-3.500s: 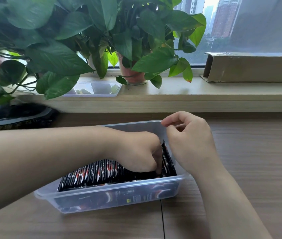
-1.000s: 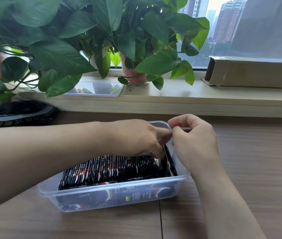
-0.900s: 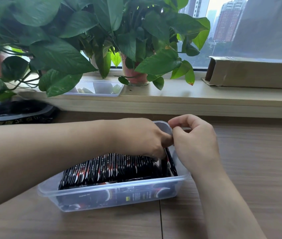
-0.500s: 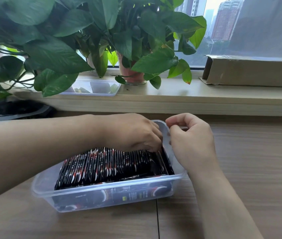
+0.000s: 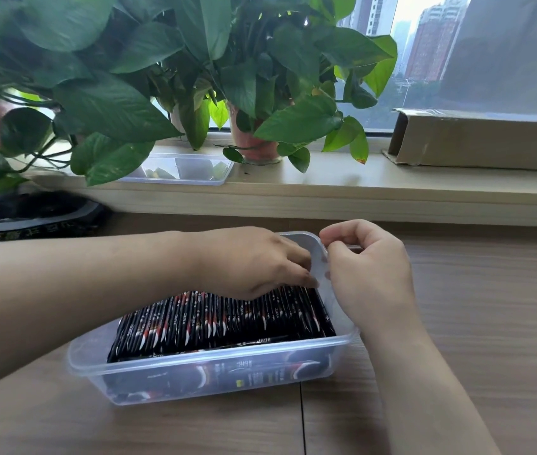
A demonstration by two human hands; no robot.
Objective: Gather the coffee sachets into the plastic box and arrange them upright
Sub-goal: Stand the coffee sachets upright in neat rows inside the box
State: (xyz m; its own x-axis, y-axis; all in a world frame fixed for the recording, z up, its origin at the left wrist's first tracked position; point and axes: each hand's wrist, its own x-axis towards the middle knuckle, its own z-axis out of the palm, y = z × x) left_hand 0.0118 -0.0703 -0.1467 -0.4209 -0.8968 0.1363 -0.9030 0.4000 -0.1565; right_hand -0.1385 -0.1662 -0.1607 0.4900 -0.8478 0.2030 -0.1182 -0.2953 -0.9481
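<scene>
A clear plastic box stands on the wooden table in front of me. A tight row of black coffee sachets with red and white print stands on edge inside it, leaning a little. My left hand lies palm down over the row's right end, fingertips touching the sachet tops near the box's right wall. My right hand pinches the rim at the box's far right corner with thumb and forefinger. The sachets under my left hand are hidden.
A windowsill runs behind the table with leafy potted plants, a second clear plastic tray and a long cardboard box. A black bag lies at the far left. Bare wood table extends to the right.
My left hand has risen out of the row's right end and now rests on the sachet tops. The sachets stand more evenly. My right hand has kept its hold on the rim.
</scene>
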